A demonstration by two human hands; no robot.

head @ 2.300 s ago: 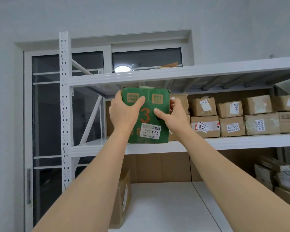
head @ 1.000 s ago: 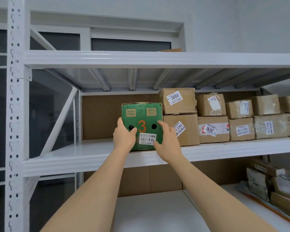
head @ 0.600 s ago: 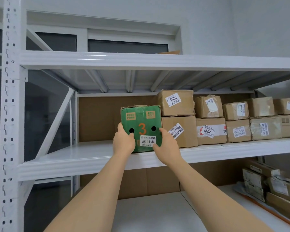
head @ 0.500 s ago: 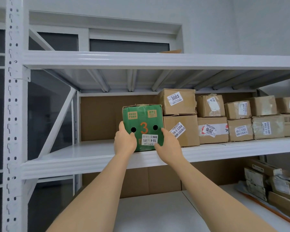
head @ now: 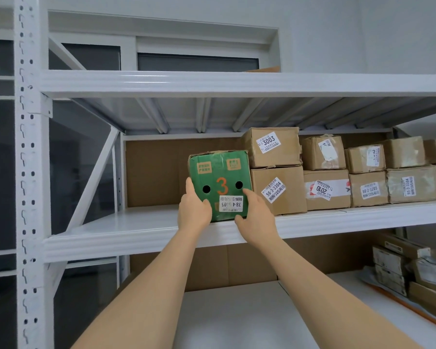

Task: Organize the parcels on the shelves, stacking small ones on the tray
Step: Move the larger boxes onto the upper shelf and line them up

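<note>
Now both hands are on the green box (head: 219,185), which sits on the middle shelf (head: 141,227) at the left end of the parcel row, its right side just beside the stacked brown boxes (head: 275,170). Left hand (head: 193,214) grips the lower left corner, thumb over the front face; right hand (head: 254,214) grips the lower right corner the same way, fingers wrapped round the edge. The box looks a touch tilted, top leaning left, and its bottom edge is near the shelf's front lip.

This reads as the placing step: the box is being seated in line with its neighbours. Next it wants a push back and a squaring-up, so the front face lines up with the 56-3-3304 box (head: 278,190) beside it, then a clean let-go. Smaller parcels (head: 400,268) wait on the lower shelf at right, on what may be the tray; I can't tell for sure.
</note>
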